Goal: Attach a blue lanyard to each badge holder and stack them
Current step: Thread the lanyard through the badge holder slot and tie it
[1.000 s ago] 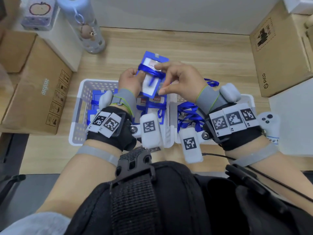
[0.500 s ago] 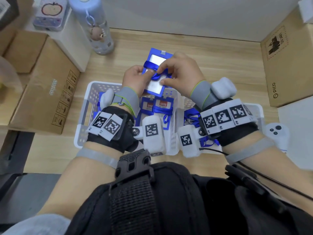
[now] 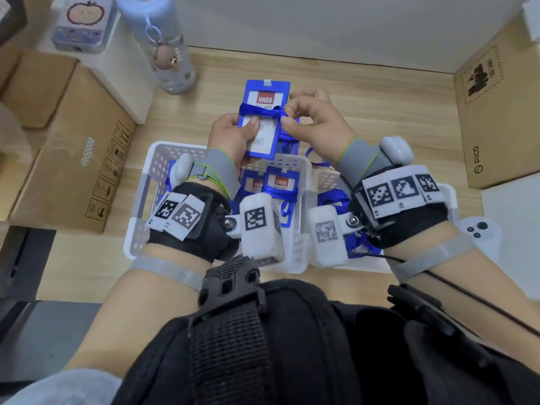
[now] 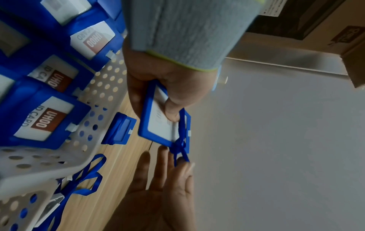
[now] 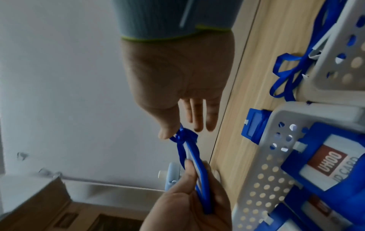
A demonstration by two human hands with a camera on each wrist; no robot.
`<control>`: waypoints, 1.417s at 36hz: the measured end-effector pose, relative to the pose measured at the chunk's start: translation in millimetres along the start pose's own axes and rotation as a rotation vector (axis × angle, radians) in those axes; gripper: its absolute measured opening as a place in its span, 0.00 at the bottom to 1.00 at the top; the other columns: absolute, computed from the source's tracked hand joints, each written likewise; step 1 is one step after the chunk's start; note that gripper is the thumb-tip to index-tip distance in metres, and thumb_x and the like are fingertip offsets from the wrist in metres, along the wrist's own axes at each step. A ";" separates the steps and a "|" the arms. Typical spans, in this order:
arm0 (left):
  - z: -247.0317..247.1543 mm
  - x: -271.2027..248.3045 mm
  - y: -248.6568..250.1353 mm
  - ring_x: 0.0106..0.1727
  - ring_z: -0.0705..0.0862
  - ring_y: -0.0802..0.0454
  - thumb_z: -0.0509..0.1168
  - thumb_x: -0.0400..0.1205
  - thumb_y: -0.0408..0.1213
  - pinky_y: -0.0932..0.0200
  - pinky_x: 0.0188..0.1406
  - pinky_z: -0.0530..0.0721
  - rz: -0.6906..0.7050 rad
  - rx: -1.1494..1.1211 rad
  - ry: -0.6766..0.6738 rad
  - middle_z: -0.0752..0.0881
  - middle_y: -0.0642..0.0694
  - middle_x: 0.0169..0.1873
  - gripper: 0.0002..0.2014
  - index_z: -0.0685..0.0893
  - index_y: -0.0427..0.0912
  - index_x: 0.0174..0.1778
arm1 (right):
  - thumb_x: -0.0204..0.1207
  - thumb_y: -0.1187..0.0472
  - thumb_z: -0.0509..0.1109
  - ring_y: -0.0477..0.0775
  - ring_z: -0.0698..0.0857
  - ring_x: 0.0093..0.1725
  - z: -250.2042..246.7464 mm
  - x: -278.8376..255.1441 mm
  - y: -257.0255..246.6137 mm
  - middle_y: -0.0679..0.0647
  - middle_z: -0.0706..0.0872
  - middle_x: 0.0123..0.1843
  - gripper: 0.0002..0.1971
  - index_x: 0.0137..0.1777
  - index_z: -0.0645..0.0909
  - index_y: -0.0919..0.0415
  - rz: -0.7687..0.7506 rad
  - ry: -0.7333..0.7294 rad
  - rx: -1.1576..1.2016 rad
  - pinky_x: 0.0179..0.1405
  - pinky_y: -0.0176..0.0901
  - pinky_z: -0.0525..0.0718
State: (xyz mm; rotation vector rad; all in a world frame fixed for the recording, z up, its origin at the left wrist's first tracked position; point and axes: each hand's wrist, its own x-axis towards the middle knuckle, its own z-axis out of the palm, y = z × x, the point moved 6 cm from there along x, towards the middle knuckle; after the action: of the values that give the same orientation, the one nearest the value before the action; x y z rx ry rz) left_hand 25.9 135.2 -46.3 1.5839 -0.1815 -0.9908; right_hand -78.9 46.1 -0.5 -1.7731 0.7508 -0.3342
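Note:
My left hand point(image 3: 233, 133) grips a blue badge holder point(image 3: 264, 118) by its lower end, thumb on the white card, above the far side of the baskets. A blue lanyard point(image 3: 258, 111) is wrapped across the holder and knotted at its right edge. My right hand point(image 3: 295, 118) pinches that knot point(image 5: 185, 136) between thumb and forefinger; its other fingers are straight. The left wrist view shows the holder point(image 4: 158, 123) with the knot point(image 4: 178, 148) at its corner. A wrapped badge holder point(image 4: 120, 131) lies on the table just past the basket.
A white perforated basket point(image 3: 157, 159) under my left wrist holds several blue badge holders point(image 3: 280, 182). A second basket point(image 3: 444, 194) on the right holds loose blue lanyards point(image 3: 330, 200). Cardboard boxes point(image 3: 73, 159) flank the wooden table; a water bottle point(image 3: 163, 48) stands at the far left.
My right hand has slid from the face of the holder to its right edge, drawing the lanyard knot there. The card's printed face now shows. My left hand keeps its grip.

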 end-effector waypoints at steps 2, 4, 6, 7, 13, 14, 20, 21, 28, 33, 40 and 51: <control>-1.2 2.0 0.0 0.34 0.84 0.52 0.64 0.82 0.35 0.56 0.33 0.85 -0.014 -0.016 0.020 0.84 0.45 0.35 0.07 0.75 0.43 0.39 | 0.73 0.63 0.66 0.41 0.77 0.51 5.8 -0.4 0.3 0.64 0.75 0.60 0.09 0.34 0.71 0.54 0.033 -0.079 0.139 0.52 0.27 0.76; 0.2 4.6 1.1 0.32 0.84 0.53 0.62 0.83 0.35 0.59 0.30 0.85 -0.042 -0.029 0.022 0.84 0.46 0.33 0.07 0.76 0.43 0.38 | 0.74 0.65 0.62 0.51 0.77 0.50 10.3 1.5 0.6 0.78 0.76 0.59 0.08 0.35 0.70 0.57 0.027 -0.137 0.281 0.49 0.36 0.79; 1.0 8.1 1.7 0.25 0.83 0.57 0.62 0.84 0.35 0.65 0.22 0.82 -0.080 -0.098 0.011 0.85 0.49 0.26 0.08 0.77 0.43 0.38 | 0.75 0.68 0.60 0.53 0.74 0.50 12.3 5.7 3.1 0.78 0.77 0.55 0.07 0.37 0.69 0.58 0.025 -0.154 0.411 0.48 0.32 0.79; 1.0 9.2 2.1 0.20 0.82 0.59 0.61 0.84 0.35 0.69 0.18 0.78 -0.107 -0.135 0.007 0.84 0.52 0.20 0.08 0.76 0.43 0.38 | 0.73 0.67 0.60 0.52 0.74 0.50 12.3 7.4 3.0 0.69 0.78 0.51 0.05 0.37 0.69 0.59 0.024 -0.161 0.479 0.48 0.31 0.78; -0.7 19.5 7.5 0.14 0.76 0.62 0.58 0.85 0.36 0.73 0.15 0.71 -0.209 -0.232 -0.035 0.79 0.55 0.13 0.10 0.77 0.44 0.38 | 0.71 0.67 0.60 0.47 0.84 0.55 12.0 20.4 5.9 0.44 0.87 0.51 0.02 0.40 0.72 0.61 0.046 -0.212 0.835 0.55 0.35 0.82; -3.4 26.5 9.6 0.15 0.76 0.62 0.58 0.85 0.36 0.72 0.17 0.71 -0.190 -0.190 -0.019 0.79 0.56 0.14 0.09 0.76 0.45 0.38 | 0.71 0.68 0.61 0.47 0.85 0.55 12.3 24.3 7.8 0.43 0.88 0.50 0.02 0.40 0.72 0.61 0.053 -0.208 0.860 0.55 0.35 0.83; -6.1 55.8 31.0 0.32 0.79 0.59 0.59 0.83 0.30 0.63 0.28 0.81 0.057 0.224 0.014 0.79 0.54 0.35 0.10 0.74 0.51 0.52 | 0.80 0.73 0.58 0.42 0.86 0.40 5.9 43.2 22.0 0.48 0.85 0.44 0.11 0.38 0.70 0.61 0.092 -0.020 0.782 0.47 0.33 0.85; -6.0 60.7 32.9 0.32 0.78 0.58 0.60 0.81 0.26 0.63 0.31 0.81 0.089 0.267 0.016 0.78 0.53 0.34 0.12 0.75 0.51 0.48 | 0.80 0.73 0.59 0.40 0.85 0.36 4.8 47.6 26.4 0.47 0.84 0.40 0.11 0.38 0.70 0.60 0.103 0.025 0.714 0.43 0.32 0.85; -10.5 96.5 21.6 0.52 0.83 0.38 0.67 0.73 0.29 0.52 0.53 0.80 0.104 0.747 0.059 0.84 0.45 0.39 0.11 0.72 0.49 0.34 | 0.76 0.70 0.65 0.43 0.75 0.33 7.3 72.2 57.3 0.46 0.74 0.35 0.15 0.32 0.68 0.53 0.163 0.133 0.091 0.43 0.44 0.80; -13.7 107.7 15.6 0.55 0.84 0.38 0.66 0.75 0.32 0.54 0.53 0.79 0.079 1.062 0.031 0.87 0.38 0.52 0.05 0.81 0.45 0.44 | 0.75 0.65 0.68 0.54 0.77 0.42 20.7 80.7 82.5 0.48 0.78 0.36 0.15 0.31 0.70 0.49 0.273 0.020 -0.138 0.54 0.51 0.81; -16.2 121.5 2.5 0.43 0.75 0.46 0.66 0.77 0.33 0.60 0.44 0.71 -0.060 1.288 -0.054 0.80 0.42 0.38 0.03 0.78 0.42 0.44 | 0.78 0.62 0.65 0.54 0.78 0.41 33.1 83.8 93.7 0.47 0.73 0.30 0.13 0.33 0.69 0.51 0.356 -0.085 -0.289 0.52 0.52 0.82; -20.5 109.5 -1.7 0.45 0.75 0.41 0.67 0.76 0.34 0.61 0.33 0.71 -0.052 1.147 -0.003 0.79 0.49 0.34 0.07 0.75 0.47 0.36 | 0.77 0.63 0.65 0.50 0.76 0.38 30.4 78.3 87.5 0.45 0.73 0.29 0.05 0.41 0.75 0.55 0.338 -0.073 -0.344 0.34 0.36 0.74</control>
State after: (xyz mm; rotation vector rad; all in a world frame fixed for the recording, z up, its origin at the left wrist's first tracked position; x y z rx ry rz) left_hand 107.5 84.2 -102.4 2.6161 -0.8221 -0.9683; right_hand -30.3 4.0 -103.4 -1.9210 1.0850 0.0935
